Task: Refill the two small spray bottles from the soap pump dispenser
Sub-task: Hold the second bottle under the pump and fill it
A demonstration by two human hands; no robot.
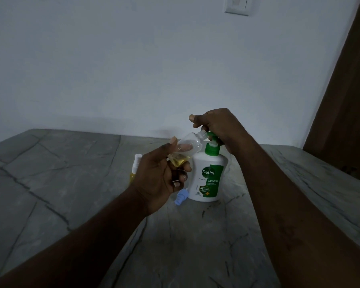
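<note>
Dettol soap dispenser [208, 179], "ORIGINAL", "99.99%", green pump [212, 142]

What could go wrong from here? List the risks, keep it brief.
1. The small bottle is tilted in the left hand, its narrow neck just meeting the pump head under the right hand; a squirt could miss and run down the dispenser.
2. The blue cap lies loose on the table by the dispenser base; a moving arm could knock it away.

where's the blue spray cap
In the head view the blue spray cap lies on the table at the base of the soap dispenser, on its left, below the left hand.
</note>
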